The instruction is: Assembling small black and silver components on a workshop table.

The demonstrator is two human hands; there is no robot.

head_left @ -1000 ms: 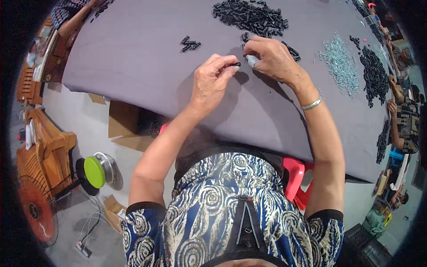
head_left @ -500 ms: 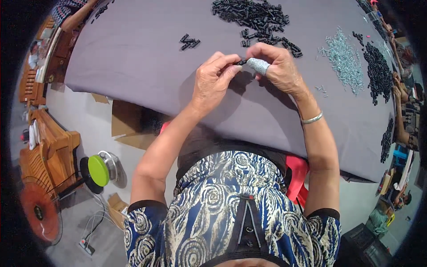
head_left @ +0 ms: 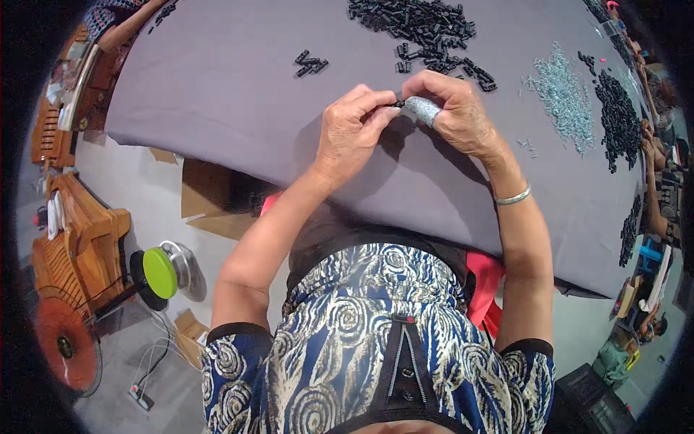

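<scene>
Black piece (head_left: 397,105) in left hand (head_left: 352,130): long axis sideways, pointing right.

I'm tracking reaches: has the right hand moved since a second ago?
Yes; judged against the pile of small black cylindrical pieces, the right hand has drawn back toward the person.

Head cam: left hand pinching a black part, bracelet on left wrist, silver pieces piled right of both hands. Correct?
One error: the bracelet is on the right wrist, not the left; the head view shows it. The rest stands: the left hand pinches a black part, and the silver pieces are piled to the right of it and the right hand.
</scene>
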